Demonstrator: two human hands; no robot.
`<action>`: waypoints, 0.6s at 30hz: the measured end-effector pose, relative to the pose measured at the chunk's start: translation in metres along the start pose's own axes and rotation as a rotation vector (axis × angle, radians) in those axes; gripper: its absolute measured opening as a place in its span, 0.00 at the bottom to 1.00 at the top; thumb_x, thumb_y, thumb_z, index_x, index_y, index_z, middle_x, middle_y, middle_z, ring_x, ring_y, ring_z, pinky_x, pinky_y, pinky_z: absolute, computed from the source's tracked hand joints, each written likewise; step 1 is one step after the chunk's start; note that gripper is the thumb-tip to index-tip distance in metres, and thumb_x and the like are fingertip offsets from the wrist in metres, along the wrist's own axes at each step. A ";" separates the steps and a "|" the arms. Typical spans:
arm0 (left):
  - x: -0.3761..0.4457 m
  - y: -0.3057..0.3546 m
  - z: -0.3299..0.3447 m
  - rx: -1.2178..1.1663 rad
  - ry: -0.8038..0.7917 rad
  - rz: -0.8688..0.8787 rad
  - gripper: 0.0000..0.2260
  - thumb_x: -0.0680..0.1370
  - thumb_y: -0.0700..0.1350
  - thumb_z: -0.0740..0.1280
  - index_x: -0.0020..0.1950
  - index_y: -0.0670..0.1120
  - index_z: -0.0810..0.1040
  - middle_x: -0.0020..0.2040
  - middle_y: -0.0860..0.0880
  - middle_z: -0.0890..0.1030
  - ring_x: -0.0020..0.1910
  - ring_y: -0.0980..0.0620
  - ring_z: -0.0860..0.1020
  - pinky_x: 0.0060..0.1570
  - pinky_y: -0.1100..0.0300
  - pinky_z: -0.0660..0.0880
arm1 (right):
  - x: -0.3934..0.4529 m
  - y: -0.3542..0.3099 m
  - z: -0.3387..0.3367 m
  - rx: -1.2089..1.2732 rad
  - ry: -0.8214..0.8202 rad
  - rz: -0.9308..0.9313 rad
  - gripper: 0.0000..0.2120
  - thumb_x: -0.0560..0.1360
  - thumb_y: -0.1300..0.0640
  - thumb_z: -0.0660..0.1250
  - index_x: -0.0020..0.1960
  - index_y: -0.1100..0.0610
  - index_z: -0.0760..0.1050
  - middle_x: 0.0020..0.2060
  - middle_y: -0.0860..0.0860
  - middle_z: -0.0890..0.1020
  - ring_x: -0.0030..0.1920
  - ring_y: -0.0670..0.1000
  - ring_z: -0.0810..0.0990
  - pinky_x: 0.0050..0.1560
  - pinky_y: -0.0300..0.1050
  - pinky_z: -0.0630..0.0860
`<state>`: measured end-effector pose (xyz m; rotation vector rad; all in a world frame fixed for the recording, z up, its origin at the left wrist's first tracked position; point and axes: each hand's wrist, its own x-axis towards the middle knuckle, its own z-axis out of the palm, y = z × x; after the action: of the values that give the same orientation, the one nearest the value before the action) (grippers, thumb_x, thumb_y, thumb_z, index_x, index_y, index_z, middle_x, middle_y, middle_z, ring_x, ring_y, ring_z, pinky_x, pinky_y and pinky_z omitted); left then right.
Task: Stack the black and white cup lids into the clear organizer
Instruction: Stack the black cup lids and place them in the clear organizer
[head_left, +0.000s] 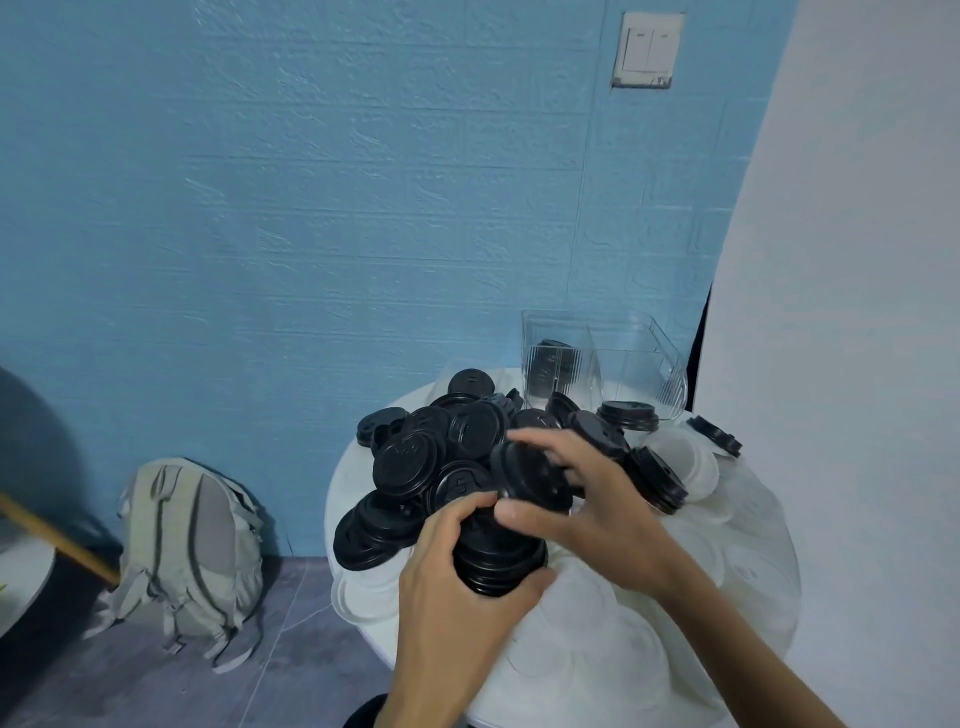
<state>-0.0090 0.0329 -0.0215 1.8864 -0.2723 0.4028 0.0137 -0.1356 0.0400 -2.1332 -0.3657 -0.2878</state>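
Black plastic cup lids (415, 457) lie heaped in a loose pile on the left and middle of a round white table (358, 467), flat discs with raised rims. White lids (691, 467) lie spread over its right side, hard to tell apart from the tabletop. At the far edge stands the clear organizer (597, 364), with a few black lids visible in its left compartment. The left hand (457, 587) curls around a nested stack of black lids (498, 561), thumb and fingers gripping its sides. The right hand (587, 504) pinches a single black lid (530, 475), tilted, just above that stack.
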 end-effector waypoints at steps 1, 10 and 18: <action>0.000 0.001 0.001 -0.008 -0.010 -0.009 0.33 0.58 0.60 0.80 0.60 0.69 0.73 0.56 0.64 0.80 0.56 0.63 0.78 0.51 0.69 0.73 | -0.006 -0.003 0.004 0.022 -0.062 -0.002 0.32 0.65 0.35 0.76 0.67 0.41 0.75 0.59 0.39 0.79 0.61 0.42 0.78 0.63 0.45 0.76; -0.005 0.004 0.007 -0.114 0.002 -0.014 0.39 0.56 0.54 0.76 0.63 0.70 0.63 0.55 0.63 0.82 0.53 0.61 0.81 0.46 0.70 0.75 | -0.019 -0.007 0.013 -0.079 -0.161 0.024 0.33 0.65 0.41 0.78 0.69 0.41 0.75 0.59 0.38 0.76 0.63 0.41 0.75 0.65 0.42 0.72; -0.007 0.016 0.018 -0.096 -0.013 0.030 0.40 0.57 0.51 0.73 0.67 0.72 0.68 0.61 0.73 0.77 0.58 0.72 0.77 0.52 0.79 0.69 | -0.019 -0.015 0.006 -0.123 -0.225 0.078 0.22 0.67 0.52 0.77 0.58 0.44 0.77 0.58 0.39 0.72 0.59 0.41 0.75 0.60 0.41 0.75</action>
<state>-0.0186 0.0110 -0.0161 1.7928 -0.3235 0.3918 -0.0094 -0.1258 0.0419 -2.3018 -0.4012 -0.0250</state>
